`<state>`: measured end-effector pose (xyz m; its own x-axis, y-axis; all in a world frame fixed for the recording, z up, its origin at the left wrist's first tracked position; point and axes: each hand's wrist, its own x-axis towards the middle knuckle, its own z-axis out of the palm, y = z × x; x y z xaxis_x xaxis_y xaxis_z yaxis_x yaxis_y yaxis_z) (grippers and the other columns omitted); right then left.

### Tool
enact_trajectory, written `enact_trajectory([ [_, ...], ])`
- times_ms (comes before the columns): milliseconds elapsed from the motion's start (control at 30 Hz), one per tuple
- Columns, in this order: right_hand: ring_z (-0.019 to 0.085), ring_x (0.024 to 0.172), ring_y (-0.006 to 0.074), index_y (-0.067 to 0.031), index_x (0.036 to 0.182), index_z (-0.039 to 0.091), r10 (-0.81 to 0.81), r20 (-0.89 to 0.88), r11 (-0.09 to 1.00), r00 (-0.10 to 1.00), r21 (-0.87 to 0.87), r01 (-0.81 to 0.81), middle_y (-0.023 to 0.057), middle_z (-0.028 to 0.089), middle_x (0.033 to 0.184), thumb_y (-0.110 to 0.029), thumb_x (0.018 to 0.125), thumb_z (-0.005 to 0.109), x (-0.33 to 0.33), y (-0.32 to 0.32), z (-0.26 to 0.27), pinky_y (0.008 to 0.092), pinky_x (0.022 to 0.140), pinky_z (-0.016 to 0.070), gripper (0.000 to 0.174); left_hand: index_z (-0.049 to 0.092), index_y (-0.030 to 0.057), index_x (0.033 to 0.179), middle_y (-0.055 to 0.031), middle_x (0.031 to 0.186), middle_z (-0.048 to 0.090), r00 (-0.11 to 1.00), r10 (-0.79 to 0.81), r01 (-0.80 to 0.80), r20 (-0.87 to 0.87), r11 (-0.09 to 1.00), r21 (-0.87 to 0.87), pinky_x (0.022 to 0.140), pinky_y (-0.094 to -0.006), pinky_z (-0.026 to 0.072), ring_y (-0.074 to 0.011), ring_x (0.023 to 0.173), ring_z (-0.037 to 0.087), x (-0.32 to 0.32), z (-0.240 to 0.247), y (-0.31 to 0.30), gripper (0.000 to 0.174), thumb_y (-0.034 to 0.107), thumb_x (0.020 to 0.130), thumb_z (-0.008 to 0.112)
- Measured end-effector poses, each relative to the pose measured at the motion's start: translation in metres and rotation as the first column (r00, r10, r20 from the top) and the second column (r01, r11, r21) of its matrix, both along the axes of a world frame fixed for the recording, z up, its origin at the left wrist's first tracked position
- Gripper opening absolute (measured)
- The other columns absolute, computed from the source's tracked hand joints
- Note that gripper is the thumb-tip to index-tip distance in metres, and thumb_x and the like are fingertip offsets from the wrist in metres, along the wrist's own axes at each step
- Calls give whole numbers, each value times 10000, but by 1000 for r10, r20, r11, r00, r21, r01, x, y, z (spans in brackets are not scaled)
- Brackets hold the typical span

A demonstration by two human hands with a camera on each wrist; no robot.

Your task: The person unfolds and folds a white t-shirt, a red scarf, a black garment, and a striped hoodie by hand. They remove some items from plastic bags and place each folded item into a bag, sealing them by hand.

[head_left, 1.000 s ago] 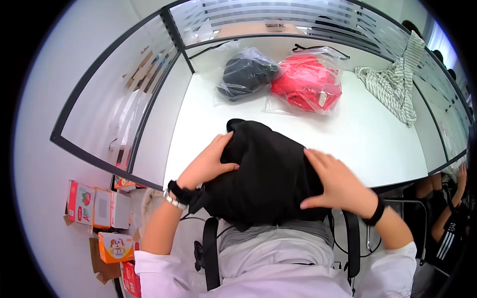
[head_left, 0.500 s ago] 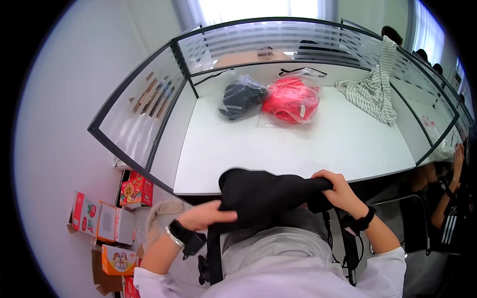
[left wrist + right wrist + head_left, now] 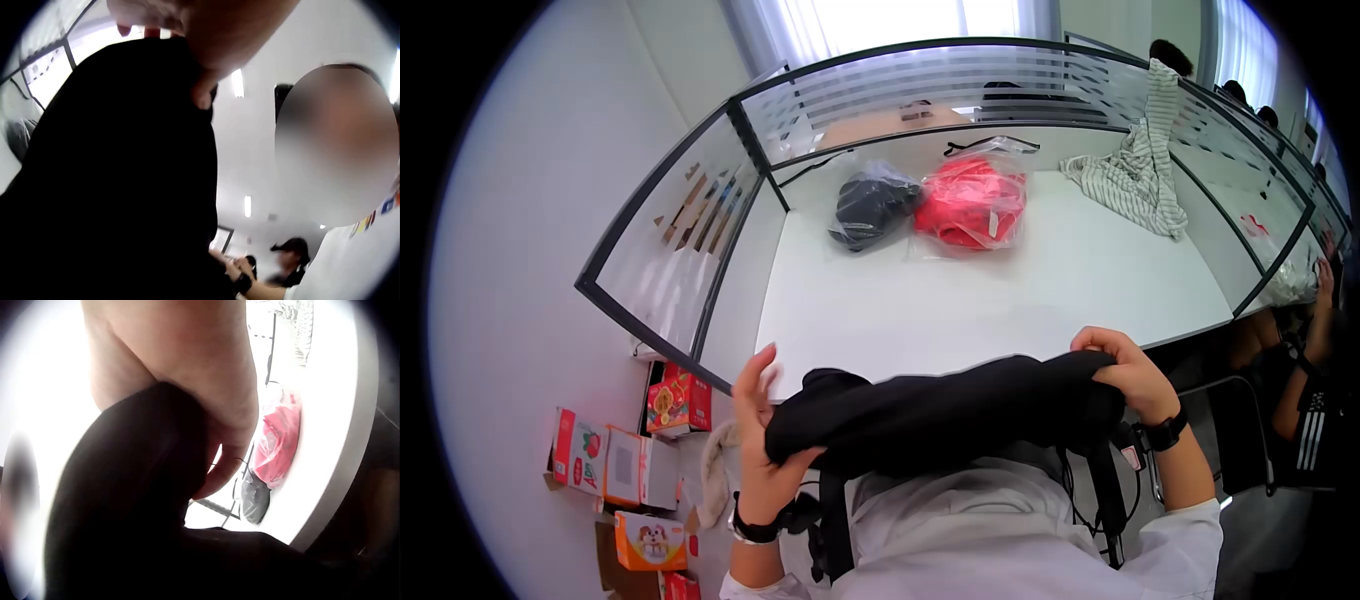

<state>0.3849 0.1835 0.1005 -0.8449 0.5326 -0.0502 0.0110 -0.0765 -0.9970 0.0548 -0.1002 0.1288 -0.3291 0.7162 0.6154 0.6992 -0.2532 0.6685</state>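
A black cloth item [image 3: 945, 415] stretches sideways in front of the body, bunched into a long roll; its exact kind does not show. My right hand [image 3: 1138, 375] grips its right end, fingers bent over the top. The left hand [image 3: 768, 455] is at the other end, with the cloth in the crook between thumb and fingers. Those fingers point up, nearly straight, and the thumb lies along the lower edge. In the left wrist view the thumb tip [image 3: 203, 99] touches the cloth's edge. Dark folds fill much of the right wrist view below the right palm [image 3: 187, 356].
On the white desk [image 3: 990, 300] lie a dark item [image 3: 872, 210] and a red item [image 3: 970, 205], each in clear plastic. A striped cloth [image 3: 1135, 185] hangs over the right partition. Boxes [image 3: 640, 465] are stacked on the floor at left. Another person's arm [image 3: 1305, 375] shows at far right.
The black cloth was spread broad over the desk edge, then was drawn back and pulled into a long roll. My hands moved apart; the left fingers turned upward. The head view tilted up.
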Motion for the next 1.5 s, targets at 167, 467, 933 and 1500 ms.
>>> enact_trajectory([
  [167,671,872,166,68,1032,682,340,-115,937,933,119,-327,109,715,954,-28,824,664,21,11,5,297,828,521,230,683,-117,986,-221,1010,717,772,-333,448,541,889,-93,860,-366,534,-298,926,694,-2,8,-33,279,109,825,717],
  [467,323,1441,541,-30,863,715,657,-247,604,712,738,-301,317,408,1519,-169,874,713,-70,-65,53,621,1192,190,140,595,-36,1229,-207,1368,541,468,-398,744,789,659,-108,1043,-378,422,-277,1243,522,66,17,46,376,136,918,716],
  [933,421,1415,256,-80,1564,300,-483,-869,427,106,-128,895,163,383,1572,-328,1051,552,39,124,117,463,1180,331,623,551,34,1228,-51,1157,587,635,-115,352,764,924,-153,962,-285,465,-129,1068,571,52,-51,55,218,88,1018,529],
  [1500,576,1266,376,-21,1167,709,-796,-197,46,573,923,381,186,648,1321,-75,910,554,-23,59,-127,454,1118,413,305,656,-3,1125,-173,989,694,897,-321,435,305,507,-744,786,-359,516,-296,881,663,49,-207,60,323,288,1000,594],
])
